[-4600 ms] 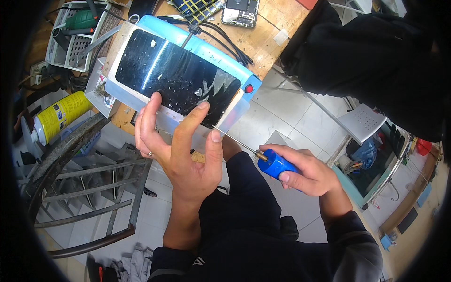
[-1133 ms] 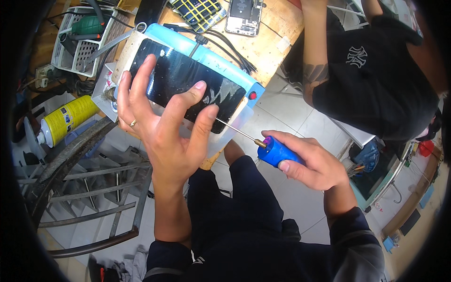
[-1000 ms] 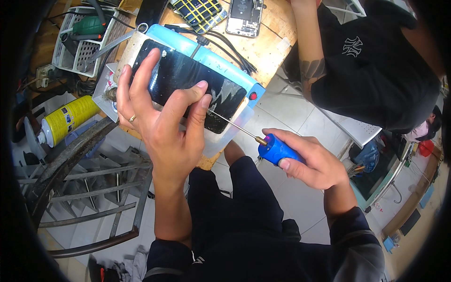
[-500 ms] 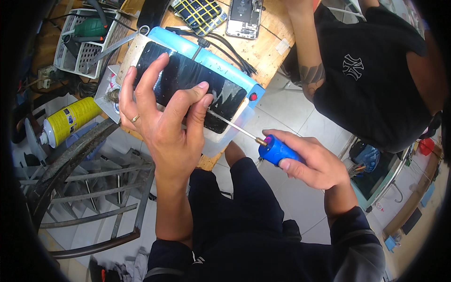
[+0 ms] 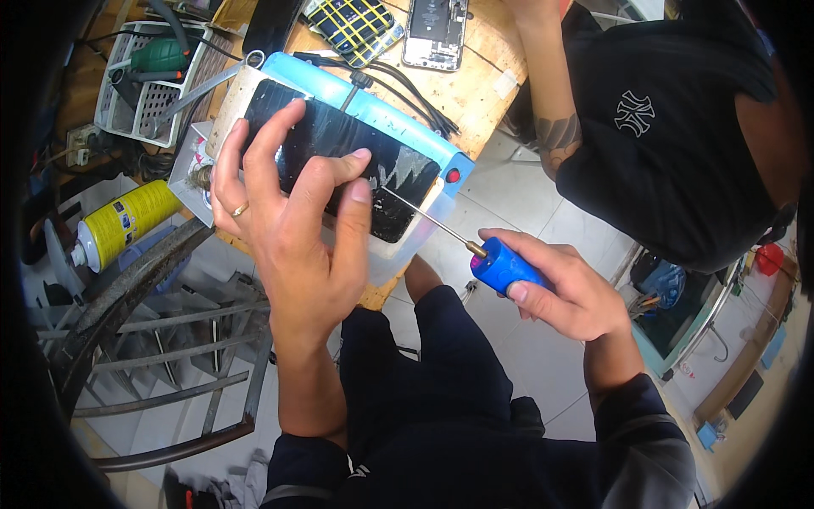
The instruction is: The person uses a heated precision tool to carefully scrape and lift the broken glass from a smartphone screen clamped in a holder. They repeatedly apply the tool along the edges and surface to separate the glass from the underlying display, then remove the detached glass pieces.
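Observation:
A black glass phone screen panel point(image 5: 326, 140) with whitish, jagged residue lies on a pale plate on top of a blue box-shaped device point(image 5: 390, 110). My left hand point(image 5: 297, 204) rests over the panel with its fingers spread, fingertips on or just above the glass; a ring is on one finger. In my right hand point(image 5: 564, 293) is a blue rotary tool point(image 5: 509, 267) with a brass collar and a thin metal rod. My fingers wrap round its body, and the rod's tip meets the glass beside the residue, near my left thumb.
An opened phone point(image 5: 434, 34) and a yellow-gridded item point(image 5: 352, 30) lie on the wooden table point(image 5: 487, 64), near black cables. At the left are a white basket point(image 5: 140, 85), a yellow spray can point(image 5: 131, 220) and a metal rack point(image 5: 170, 339). Another person point(image 5: 653, 127) is at the right.
The rod's tip has shifted slightly up and right, coming out from beside my left thumb. My left thumb and index finger have spread a little further apart.

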Action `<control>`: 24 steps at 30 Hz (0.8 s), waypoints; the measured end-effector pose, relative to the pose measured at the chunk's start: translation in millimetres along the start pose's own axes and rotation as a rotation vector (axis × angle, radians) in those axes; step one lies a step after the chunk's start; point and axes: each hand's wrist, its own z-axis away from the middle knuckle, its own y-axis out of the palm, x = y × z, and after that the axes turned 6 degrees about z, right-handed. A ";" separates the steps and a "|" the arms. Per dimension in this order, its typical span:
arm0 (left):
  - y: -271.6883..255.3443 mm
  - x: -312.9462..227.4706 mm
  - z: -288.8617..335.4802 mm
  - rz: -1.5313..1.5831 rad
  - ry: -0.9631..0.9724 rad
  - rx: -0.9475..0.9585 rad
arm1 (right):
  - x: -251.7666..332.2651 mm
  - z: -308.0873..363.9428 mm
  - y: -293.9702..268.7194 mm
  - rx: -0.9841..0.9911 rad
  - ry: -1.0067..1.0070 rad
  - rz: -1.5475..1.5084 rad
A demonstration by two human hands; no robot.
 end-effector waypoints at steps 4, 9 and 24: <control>6.5 -0.8 1.7 0.069 -0.025 -0.015 | 1.0 -0.9 -1.0 0.018 -0.006 0.019; -1.2 -1.7 6.7 -0.009 -0.018 0.003 | 10.1 -5.8 -4.4 0.091 0.005 0.031; -6.2 -0.4 7.8 -0.025 0.002 0.043 | 10.6 -9.7 3.6 -0.001 -0.013 -0.001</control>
